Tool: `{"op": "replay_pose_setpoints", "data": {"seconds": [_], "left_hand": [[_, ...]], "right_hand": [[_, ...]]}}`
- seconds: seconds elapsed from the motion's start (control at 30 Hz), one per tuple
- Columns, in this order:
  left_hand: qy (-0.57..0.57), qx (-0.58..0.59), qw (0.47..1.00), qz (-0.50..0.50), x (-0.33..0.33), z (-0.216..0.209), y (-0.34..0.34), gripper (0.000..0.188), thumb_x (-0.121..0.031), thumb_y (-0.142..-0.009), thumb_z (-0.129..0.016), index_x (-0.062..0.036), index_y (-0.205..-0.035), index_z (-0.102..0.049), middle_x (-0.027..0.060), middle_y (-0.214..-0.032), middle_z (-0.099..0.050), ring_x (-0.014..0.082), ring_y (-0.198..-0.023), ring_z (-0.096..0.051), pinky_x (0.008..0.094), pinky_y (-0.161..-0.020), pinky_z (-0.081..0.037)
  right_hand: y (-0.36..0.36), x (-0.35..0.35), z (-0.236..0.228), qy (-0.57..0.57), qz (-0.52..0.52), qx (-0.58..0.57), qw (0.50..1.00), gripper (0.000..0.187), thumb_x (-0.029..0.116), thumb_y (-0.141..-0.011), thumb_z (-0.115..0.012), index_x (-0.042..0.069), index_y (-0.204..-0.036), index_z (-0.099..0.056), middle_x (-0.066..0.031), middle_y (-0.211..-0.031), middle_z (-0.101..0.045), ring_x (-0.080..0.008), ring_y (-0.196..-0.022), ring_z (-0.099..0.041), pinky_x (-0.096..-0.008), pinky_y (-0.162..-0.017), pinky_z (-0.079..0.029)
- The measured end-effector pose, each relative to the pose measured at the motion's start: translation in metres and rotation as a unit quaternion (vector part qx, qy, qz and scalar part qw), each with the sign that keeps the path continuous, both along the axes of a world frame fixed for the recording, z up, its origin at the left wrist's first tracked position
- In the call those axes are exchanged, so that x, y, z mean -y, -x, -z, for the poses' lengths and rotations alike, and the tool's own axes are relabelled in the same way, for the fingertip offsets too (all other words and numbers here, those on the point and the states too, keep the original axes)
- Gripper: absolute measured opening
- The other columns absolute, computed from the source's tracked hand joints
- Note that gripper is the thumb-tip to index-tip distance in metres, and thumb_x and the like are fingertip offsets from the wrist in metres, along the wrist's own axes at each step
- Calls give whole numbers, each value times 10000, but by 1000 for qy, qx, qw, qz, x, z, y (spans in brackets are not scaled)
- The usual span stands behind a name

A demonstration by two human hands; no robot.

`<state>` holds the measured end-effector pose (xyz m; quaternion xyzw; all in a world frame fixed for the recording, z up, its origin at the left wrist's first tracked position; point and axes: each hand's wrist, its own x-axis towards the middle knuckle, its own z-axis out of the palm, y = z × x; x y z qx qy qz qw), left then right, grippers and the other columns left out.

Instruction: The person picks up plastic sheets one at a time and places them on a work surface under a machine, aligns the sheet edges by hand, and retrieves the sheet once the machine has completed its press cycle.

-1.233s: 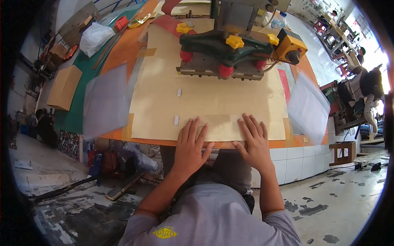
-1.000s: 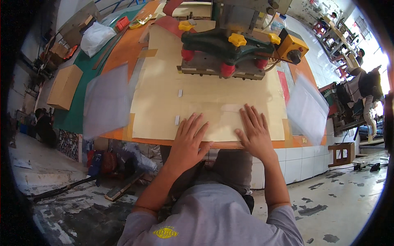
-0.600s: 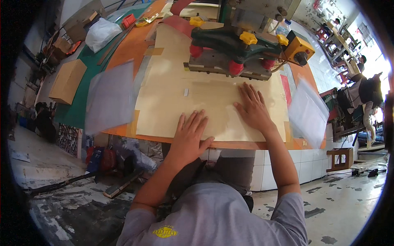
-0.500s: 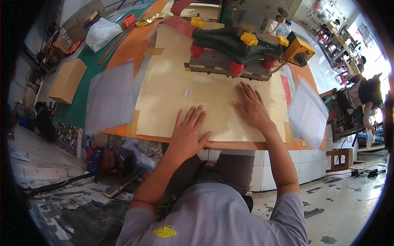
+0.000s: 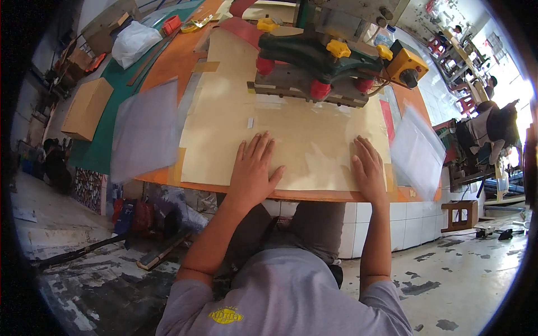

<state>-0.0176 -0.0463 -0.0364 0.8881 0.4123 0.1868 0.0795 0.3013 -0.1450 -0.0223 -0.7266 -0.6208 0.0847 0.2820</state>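
Left hand [image 5: 254, 171] and right hand [image 5: 370, 168] lie palm-down on a broad cream sheet [image 5: 314, 151] at a workshop press [image 5: 297, 56]

Both hands are open and grip nothing, fingers extended and thumbs apart; the cream sheet lies directly beneath them and stretches beyond their fingertips, passing under the press, whose green frame carries red and yellow knobs. A small white strip [image 5: 250, 122] sits just ahead of the left hand, and a yellow control box [image 5: 407, 67] stands ahead of the right. A translucent plastic stack [image 5: 144, 131] lies left of the left hand, while a second plastic stack [image 5: 417, 145] lies near the right hand, on its outer side
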Motion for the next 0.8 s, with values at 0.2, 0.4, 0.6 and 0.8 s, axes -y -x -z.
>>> {"op": "replay_pose_setpoints", "data": {"seconds": [0.2, 0.4, 0.6, 0.8], "left_hand": [[12, -3, 1000, 1, -2, -1, -1, 669, -398, -1027, -626, 27, -1525, -484, 199, -1652, -392, 370, -1526, -369, 551, -1266, -265], [36, 73, 996, 33, -6, -6, 13, 641, -387, -1035, -615, -5, -1535, -495, 178, -1646, -418, 368, -1534, -368, 531, -1271, -272], [64, 57, 996, 41, -20, -3, 50, 560, -361, -1062, -571, -59, -1533, -544, 116, -1646, -457, 329, -1548, -373, 517, -1286, -261], [41, 51, 997, 28, -18, 6, 48, 567, -367, -1065, -566, -77, -1551, -527, 99, -1656, -451, 323, -1556, -366, 517, -1290, -253]], "right_hand": [[0, -1, 4, -14, -17, 33, 999, 463, 297, -1066, -593, 88, -1480, -591, -100, -1605, -515, -299, -1564, -360, -518, -1289, -220], [3, 0, -1, -8, -19, 48, 999, 457, 292, -1055, -605, 95, -1467, -617, -82, -1614, -514, -315, -1563, -360, -517, -1292, -217], [6, 0, -4, 10, -18, 64, 998, 472, 304, -1045, -619, 105, -1473, -618, -57, -1623, -508, -320, -1564, -357, -520, -1296, -213], [6, -1, -1, 1, -19, 75, 997, 464, 311, -1045, -620, 106, -1461, -624, -56, -1619, -513, -326, -1560, -363, -530, -1292, -221]]}}
